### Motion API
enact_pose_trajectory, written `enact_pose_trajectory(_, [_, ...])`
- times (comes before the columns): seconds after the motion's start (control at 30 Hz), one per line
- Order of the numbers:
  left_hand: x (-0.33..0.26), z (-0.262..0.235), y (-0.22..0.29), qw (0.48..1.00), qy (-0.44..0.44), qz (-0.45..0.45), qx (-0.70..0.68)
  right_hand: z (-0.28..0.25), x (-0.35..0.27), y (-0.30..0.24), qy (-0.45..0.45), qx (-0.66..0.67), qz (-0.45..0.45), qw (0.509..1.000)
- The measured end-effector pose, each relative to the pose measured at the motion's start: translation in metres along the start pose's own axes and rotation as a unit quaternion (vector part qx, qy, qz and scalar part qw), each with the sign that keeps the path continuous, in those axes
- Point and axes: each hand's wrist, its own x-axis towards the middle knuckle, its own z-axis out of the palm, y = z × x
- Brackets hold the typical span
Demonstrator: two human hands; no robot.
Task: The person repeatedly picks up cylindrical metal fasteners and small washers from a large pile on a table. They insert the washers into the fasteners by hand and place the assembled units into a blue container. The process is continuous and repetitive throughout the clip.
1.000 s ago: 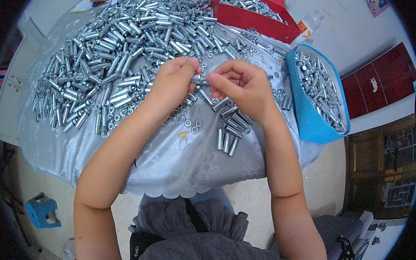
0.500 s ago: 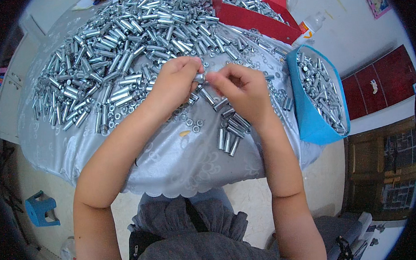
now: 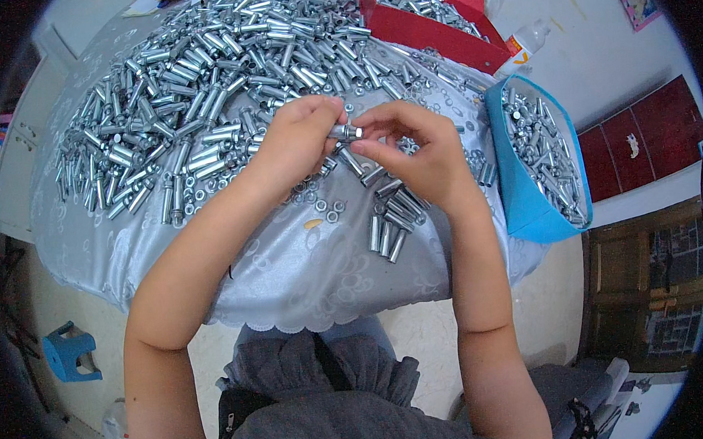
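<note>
Above the middle of the table, my left hand (image 3: 301, 135) is closed around the sleeve of a silver expansion bolt (image 3: 340, 132), its end with the nut pointing right. The thumb and forefinger of my right hand (image 3: 415, 150) are bent round that nut end, one above and one below, and the nut shows between them. Below my right hand lies a small group of loose metal sleeves (image 3: 394, 217). Several loose nuts (image 3: 331, 212) are scattered on the cloth under my left wrist. Beyond both hands spreads a large heap of expansion bolts (image 3: 204, 77).
A red box (image 3: 438, 35) of bolts stands at the far right, beside a white bottle (image 3: 528, 43). Nearer, a blue fabric bin (image 3: 535, 204) full of bolts sits at the right table edge. A shiny pale tablecloth (image 3: 330, 275) covers the table. A blue stool (image 3: 71, 353) stands on the floor at left.
My right fingers have shifted slightly right and spread a little, so the bolt's nut end now shows between them. My left hand keeps its hold, nearly still.
</note>
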Motion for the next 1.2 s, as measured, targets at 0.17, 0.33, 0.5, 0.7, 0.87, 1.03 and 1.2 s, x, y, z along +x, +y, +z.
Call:
enact_pose_trajectory(0.17, [0.002,-0.002,0.000,1.000,-0.025,-0.011,-0.003,-0.006,-0.004,-0.005,-0.025,-0.045,0.099,0.994])
enact_pose_trajectory(0.33, [0.001,-0.003,0.000,1.000,-0.012,-0.002,-0.004,0.004,0.002,-0.004,0.032,-0.008,0.011,0.999])
enact_pose_trajectory(0.5, [0.002,-0.002,-0.001,1.000,-0.025,0.003,0.011,-0.011,-0.005,0.009,-0.052,-0.103,0.069,0.991])
enact_pose_trajectory(0.7, [0.001,-0.003,0.002,1.000,-0.012,0.010,-0.003,0.000,0.001,-0.007,0.027,-0.009,0.030,0.999])
enact_pose_trajectory(0.87, [-0.001,-0.001,0.004,1.000,-0.008,0.015,0.005,-0.007,-0.004,0.011,-0.057,-0.021,0.052,0.997])
enact_pose_trajectory(1.03, [0.002,-0.004,0.001,1.000,-0.022,0.007,-0.003,0.001,0.000,-0.003,-0.008,-0.026,0.053,0.998])
enact_pose_trajectory(1.2, [0.000,-0.002,0.003,0.999,-0.008,0.039,0.026,0.001,-0.003,0.004,-0.042,-0.078,0.001,0.996])
